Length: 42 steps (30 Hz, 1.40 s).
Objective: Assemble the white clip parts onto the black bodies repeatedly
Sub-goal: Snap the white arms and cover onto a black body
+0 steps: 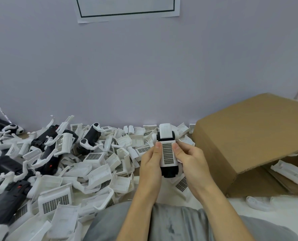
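Both hands [171,164] pinch a black body [170,170] under its unlabelled white clip [167,153].

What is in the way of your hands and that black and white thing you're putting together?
Nothing visible. The left hand and right hand already grip the black body from both sides, thumbs pressing beside the white clip part on top. The pile of loose white parts lies off to the left, apart from it.

— What was the person wearing?
— Grey trousers [171,225], a plain soft cloth with a few faint creases over the lap.
— Any sleeves?
— None showed; both forearms were bare to the frame's edge, and the left hand [151,165] and right hand [191,163] were ungloved.
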Each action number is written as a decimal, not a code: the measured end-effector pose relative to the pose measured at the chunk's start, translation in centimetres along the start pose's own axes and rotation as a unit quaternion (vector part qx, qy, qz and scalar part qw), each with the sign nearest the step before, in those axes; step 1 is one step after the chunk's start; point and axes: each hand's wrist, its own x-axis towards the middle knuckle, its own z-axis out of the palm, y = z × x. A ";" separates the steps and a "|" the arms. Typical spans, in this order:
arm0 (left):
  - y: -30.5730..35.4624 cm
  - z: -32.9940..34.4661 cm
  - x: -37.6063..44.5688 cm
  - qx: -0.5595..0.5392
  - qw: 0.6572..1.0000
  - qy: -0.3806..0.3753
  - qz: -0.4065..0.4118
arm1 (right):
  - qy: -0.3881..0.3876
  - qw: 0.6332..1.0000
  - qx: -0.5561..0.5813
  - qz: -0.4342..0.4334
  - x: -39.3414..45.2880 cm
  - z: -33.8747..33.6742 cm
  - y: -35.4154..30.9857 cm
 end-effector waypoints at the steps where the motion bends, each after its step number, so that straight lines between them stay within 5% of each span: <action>1: 0.0 0.0 -0.1 0.004 1.000 0.003 0.001 | 0.000 1.000 0.003 -0.001 -0.1 0.0 0.0; 14: 1.1 0.7 -0.6 0.082 0.995 0.029 0.054 | 0.095 0.993 -0.058 -0.048 -0.1 1.2 0.1; 21: 0.5 0.4 -0.1 0.002 1.000 0.003 0.007 | 0.064 0.998 -0.012 -0.014 0.0 1.3 0.2; 26: 0.1 0.4 0.1 0.045 0.999 0.013 0.008 | 0.027 0.998 0.030 0.040 0.3 0.3 0.6; 31: 0.1 0.4 0.1 0.071 0.997 0.029 0.020 | 0.047 0.999 -0.017 -0.005 0.4 0.5 0.8; 38: 0.5 0.2 0.3 -0.120 0.988 0.027 -0.089 | -0.006 1.000 -0.004 -0.002 0.3 0.0 0.6; 42: 0.2 -0.1 0.5 -0.104 0.991 0.026 -0.075 | 0.036 0.999 -0.019 -0.016 0.6 -0.1 0.8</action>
